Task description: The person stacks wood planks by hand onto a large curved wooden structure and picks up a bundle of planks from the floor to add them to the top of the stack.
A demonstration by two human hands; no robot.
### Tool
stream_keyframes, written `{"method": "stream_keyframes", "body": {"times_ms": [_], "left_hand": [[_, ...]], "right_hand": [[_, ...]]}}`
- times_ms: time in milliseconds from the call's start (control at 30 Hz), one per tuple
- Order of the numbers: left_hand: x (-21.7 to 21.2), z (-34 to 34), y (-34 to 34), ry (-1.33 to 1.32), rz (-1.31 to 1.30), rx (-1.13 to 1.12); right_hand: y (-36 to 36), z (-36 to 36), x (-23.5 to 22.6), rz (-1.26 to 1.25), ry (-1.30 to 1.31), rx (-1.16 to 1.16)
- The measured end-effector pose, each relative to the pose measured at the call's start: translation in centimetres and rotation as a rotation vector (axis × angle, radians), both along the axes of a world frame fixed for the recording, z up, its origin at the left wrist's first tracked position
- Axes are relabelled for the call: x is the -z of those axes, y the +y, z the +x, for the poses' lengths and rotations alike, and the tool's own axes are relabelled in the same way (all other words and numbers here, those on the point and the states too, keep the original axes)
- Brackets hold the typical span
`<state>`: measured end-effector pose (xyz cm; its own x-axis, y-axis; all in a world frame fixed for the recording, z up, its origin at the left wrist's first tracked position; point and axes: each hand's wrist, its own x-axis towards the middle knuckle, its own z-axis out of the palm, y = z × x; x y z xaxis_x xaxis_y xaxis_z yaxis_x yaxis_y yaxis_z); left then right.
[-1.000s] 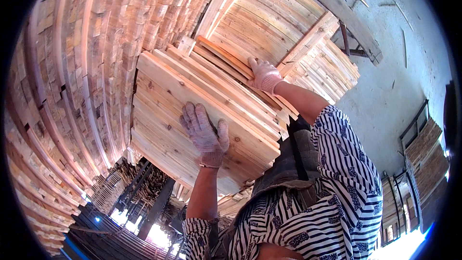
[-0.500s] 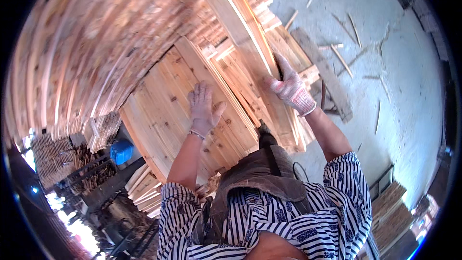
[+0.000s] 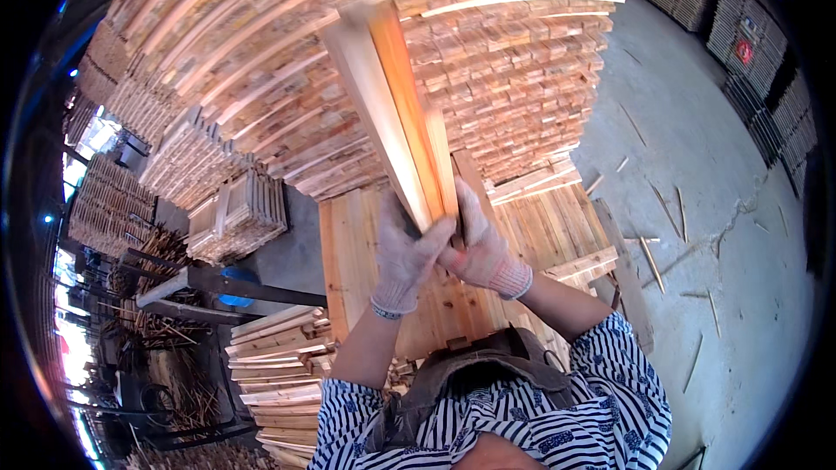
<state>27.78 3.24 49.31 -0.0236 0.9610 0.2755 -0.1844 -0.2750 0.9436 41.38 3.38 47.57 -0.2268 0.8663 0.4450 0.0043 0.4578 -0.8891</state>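
Both my gloved hands are wrapped round the near end of a small bundle of wooden boards. My left hand closes on its left side and my right hand on its right, the thumbs nearly meeting. One pale face and one orange-toned face of the bundle show; its far end is blurred and lifted in front of the stacked timber. Beneath my hands lies a layer of knotty boards, forming a flat surface. How many boards the bundle holds I cannot tell.
A tall stack of timber rises just beyond the boards. Loose sticks lie on the concrete floor at right. A pile of slats, a dark metal beam and a blue container are at left.
My left hand has left the flat boards and joined my right on the bundle. The bundle has moved left and been raised at its far end. The view has shifted too.
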Motion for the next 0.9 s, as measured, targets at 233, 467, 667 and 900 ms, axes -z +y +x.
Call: {"method": "stream_keyframes", "body": {"times_ms": [233,467,667,900], "left_hand": [[11.0,-3.5,-1.1,-0.134,-0.233,0.287],[6.3,-6.2,1.7,0.255,-0.265,0.159],[3.2,-17.2,6.4,0.681,-0.311,0.126],[14.9,-16.5,13.9,1.565,0.055,0.028]], "right_hand": [[-0.5,0.6,10.1,0.086,-0.276,-0.227],[2.1,1.1,8.1,-0.068,-0.394,-0.164],[-2.5,9.1,5.7,-0.397,-0.213,0.271],[-15.0,18.3,15.0,-0.848,-0.294,0.619]]}}
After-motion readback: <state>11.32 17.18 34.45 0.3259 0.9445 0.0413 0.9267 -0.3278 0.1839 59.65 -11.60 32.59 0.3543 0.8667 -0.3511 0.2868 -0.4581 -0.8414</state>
